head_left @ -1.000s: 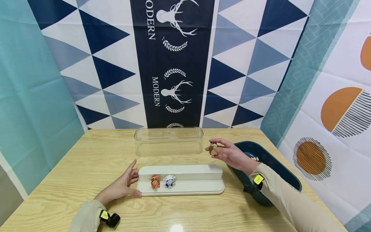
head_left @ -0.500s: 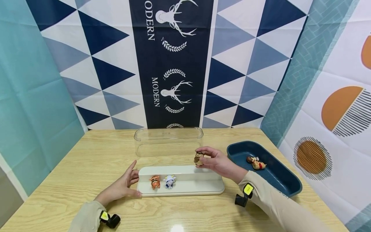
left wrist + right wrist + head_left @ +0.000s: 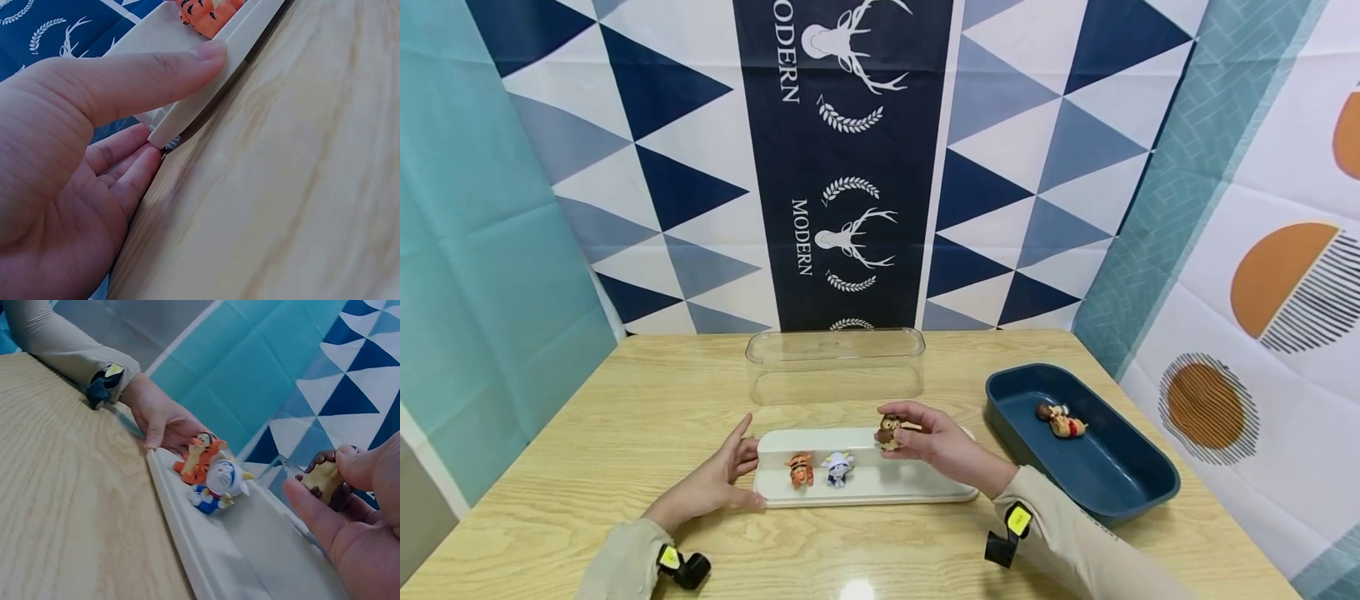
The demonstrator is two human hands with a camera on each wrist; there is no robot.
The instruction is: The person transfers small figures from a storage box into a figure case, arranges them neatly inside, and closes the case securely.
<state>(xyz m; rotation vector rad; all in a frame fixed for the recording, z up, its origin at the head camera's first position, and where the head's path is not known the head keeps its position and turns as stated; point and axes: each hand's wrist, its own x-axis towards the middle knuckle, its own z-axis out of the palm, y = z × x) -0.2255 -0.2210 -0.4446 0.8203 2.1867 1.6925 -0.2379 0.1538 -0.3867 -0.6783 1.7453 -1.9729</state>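
Observation:
My right hand [image 3: 936,442] pinches a brown owl figurine [image 3: 889,432] between thumb and fingers, just above the right half of a white stepped display base [image 3: 917,483]. In the right wrist view the owl figurine [image 3: 325,478] is held clear of the base. My left hand [image 3: 718,479] holds the base's left end, its thumb [image 3: 181,69] on the front rim and fingertips touching the corner. An orange tiger figurine [image 3: 801,470] and a blue-and-white figurine [image 3: 838,469] in a white horned hood sit side by side on the lower step.
A clear plastic cover [image 3: 835,379] stands behind the base. At the right, a dark blue tub [image 3: 1120,475] holds a yellowish figurine [image 3: 1067,426] with red on it and a brown-headed one [image 3: 1045,412]. Patterned cloth [image 3: 850,167] hangs behind the wooden table.
My right hand has carried the owl figurine left and down, from beside the tub to above the base, uncovering the figurines in the tub. My left hand stays on the base.

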